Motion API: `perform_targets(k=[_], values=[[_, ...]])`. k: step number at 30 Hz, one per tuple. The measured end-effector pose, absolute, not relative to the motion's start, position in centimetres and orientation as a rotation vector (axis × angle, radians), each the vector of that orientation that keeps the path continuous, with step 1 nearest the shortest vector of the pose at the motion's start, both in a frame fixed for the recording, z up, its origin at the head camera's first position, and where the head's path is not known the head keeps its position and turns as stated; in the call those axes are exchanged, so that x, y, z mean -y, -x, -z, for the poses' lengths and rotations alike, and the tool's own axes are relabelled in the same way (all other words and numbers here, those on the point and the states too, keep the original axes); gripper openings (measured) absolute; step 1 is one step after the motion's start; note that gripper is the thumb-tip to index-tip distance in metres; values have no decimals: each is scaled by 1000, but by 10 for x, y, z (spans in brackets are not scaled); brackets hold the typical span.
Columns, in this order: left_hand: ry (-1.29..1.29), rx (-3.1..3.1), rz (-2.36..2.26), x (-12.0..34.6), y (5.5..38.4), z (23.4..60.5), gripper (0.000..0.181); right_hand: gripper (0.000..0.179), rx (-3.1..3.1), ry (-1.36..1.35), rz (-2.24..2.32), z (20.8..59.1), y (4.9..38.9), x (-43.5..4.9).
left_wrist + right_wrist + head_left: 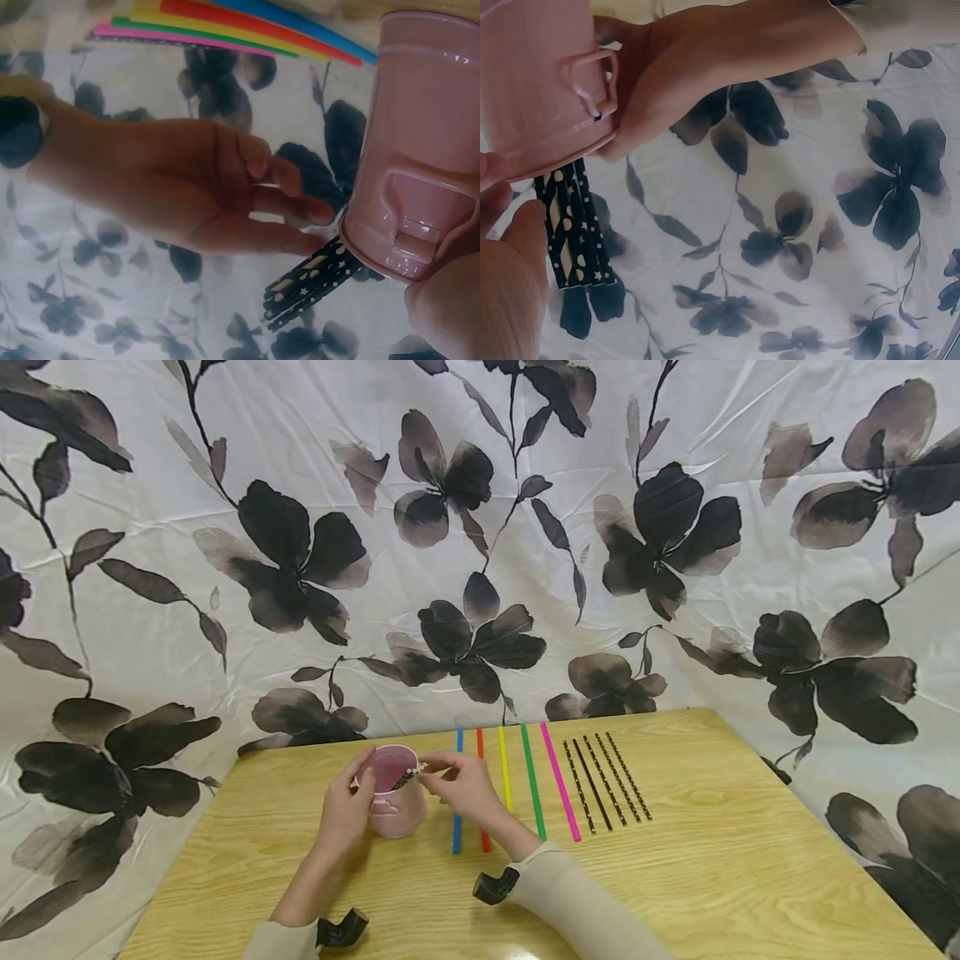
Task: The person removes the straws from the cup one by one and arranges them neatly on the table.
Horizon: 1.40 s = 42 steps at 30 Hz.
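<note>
My left hand (347, 810) holds a small pink metal bucket (399, 817) by its side, mouth tipped up toward the head camera. A bundle of black straws (307, 283) with white dots and stars leans out over the bucket's rim. Beside that bundle is my right hand (467, 787), its thumb and fingers loosely bent and a gap between them in the left wrist view. The right thumb lies right along the straws in the right wrist view. The straws' lower ends are hidden inside the bucket.
On the wooden table (712, 877) lie a blue straw (457, 827), a red straw (484, 842), a yellow straw (505, 768), a green straw (533, 781) and a pink straw (561, 781). Several thin black patterned straws (607, 781) lie right of them. A floral cloth (540, 568) hangs behind.
</note>
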<state>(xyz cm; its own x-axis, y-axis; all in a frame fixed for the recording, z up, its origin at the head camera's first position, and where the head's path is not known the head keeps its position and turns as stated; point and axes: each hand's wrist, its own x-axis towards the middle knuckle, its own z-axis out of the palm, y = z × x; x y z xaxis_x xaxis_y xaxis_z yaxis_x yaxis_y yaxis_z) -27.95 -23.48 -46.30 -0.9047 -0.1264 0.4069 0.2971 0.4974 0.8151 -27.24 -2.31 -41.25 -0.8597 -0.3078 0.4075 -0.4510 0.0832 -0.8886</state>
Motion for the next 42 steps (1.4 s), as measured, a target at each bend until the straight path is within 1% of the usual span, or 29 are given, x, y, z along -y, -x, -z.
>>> perform_targets(k=[5,11,13,16,18,23,26,33,36,42], values=[[156,2324,1388,233,280,461,34,20,2206,-804,-1859,410,271,28],[196,2325,1382,233,278,458,35,16,2188,-853,-1820,428,283,35],[203,2322,1383,229,272,451,35,14,2184,-851,-1810,435,287,37],[207,2307,1403,224,264,440,34,11,2150,-846,-1813,438,289,39],[203,2310,1406,224,264,441,35,11,2126,-848,-1829,437,287,39],[185,2341,1392,232,274,458,36,13,2094,-862,-1862,412,267,29],[182,2334,1401,230,270,452,36,13,2093,-871,-1838,394,253,22],[181,2310,1423,219,257,435,35,13,2082,-951,-1801,368,238,6],[176,2322,1415,219,257,435,35,12,2080,-952,-1802,358,231,-3],[174,2322,1391,229,270,449,35,11,1990,-916,-1843,336,221,-21]])
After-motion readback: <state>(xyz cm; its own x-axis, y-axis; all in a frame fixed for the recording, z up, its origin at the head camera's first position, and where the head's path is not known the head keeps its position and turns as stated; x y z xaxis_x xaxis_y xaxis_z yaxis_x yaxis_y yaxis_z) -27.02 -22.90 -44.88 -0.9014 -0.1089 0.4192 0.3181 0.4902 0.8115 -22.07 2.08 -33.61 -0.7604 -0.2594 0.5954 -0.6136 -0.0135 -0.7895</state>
